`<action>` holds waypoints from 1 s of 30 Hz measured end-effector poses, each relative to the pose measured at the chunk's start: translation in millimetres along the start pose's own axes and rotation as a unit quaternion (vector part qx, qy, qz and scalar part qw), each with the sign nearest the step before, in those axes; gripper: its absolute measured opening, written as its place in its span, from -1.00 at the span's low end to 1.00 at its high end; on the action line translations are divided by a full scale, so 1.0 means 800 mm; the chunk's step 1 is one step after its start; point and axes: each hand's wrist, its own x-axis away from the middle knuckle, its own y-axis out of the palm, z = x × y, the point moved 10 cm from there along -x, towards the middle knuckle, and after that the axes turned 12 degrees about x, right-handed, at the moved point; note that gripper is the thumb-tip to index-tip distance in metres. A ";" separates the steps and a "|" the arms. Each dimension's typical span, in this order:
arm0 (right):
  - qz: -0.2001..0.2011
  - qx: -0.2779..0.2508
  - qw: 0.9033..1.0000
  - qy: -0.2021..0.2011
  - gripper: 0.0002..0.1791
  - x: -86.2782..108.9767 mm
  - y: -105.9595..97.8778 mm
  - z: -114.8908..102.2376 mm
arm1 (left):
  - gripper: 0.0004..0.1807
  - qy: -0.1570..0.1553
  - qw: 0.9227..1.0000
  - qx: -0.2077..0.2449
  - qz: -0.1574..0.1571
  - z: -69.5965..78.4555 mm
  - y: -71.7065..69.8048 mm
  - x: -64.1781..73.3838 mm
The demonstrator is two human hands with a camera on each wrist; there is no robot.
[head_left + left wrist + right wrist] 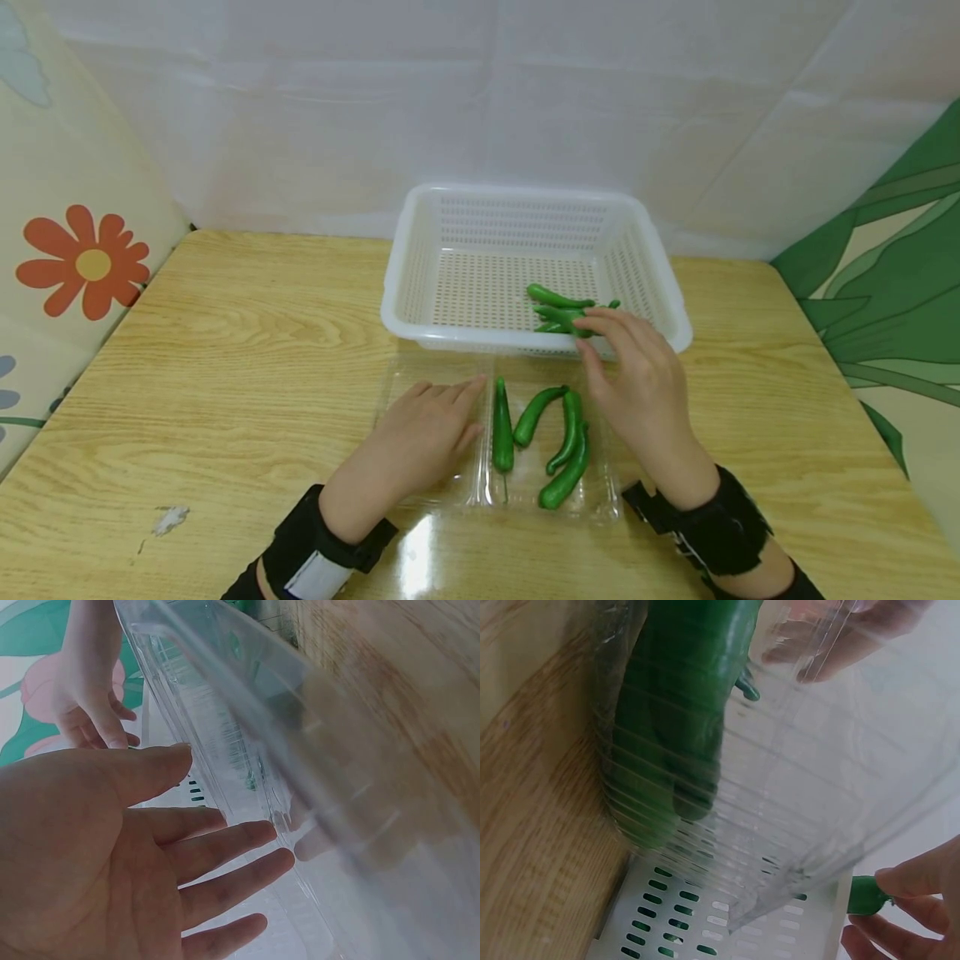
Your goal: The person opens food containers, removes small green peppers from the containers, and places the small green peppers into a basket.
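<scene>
My right hand (647,387) reaches over the front rim of the white plastic basket (480,335). In the right wrist view its thumb and fingers pinch a green chili pepper (865,895). A few other green peppers (553,295) lie in the basket near that hand. Below it stands an opened clear plastic clamshell box (529,477); its right half contains several peppers (502,429). Over the box's left half, my left hand (423,435) is spread palm down, fingertips near the middle fold. The left wrist view shows its fingers (232,889) extended, with nothing held.
The wooden table (262,358) carries the box in front of the basket. A white cloth (360,125) hangs behind it. Printed panels with a red flower (93,264) and green leaves (892,300) stand at the sides.
</scene>
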 end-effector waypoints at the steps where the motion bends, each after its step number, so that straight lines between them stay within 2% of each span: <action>1: 0.000 0.000 1.000 0.000 -0.64 0.000 0.000 0.000 | -0.38 0.000 1.000 0.000 -0.001 0.000 0.000 0.000; 24: 0.006 -0.003 1.000 -0.002 -0.64 0.000 -0.002 -0.002 | -0.38 -0.007 1.000 0.005 -0.009 -0.001 0.001 -0.001; 30: -0.013 -0.009 1.000 -0.021 -0.67 0.000 0.001 -0.006 | -0.37 -0.008 1.000 0.009 -0.012 -0.001 0.001 -0.001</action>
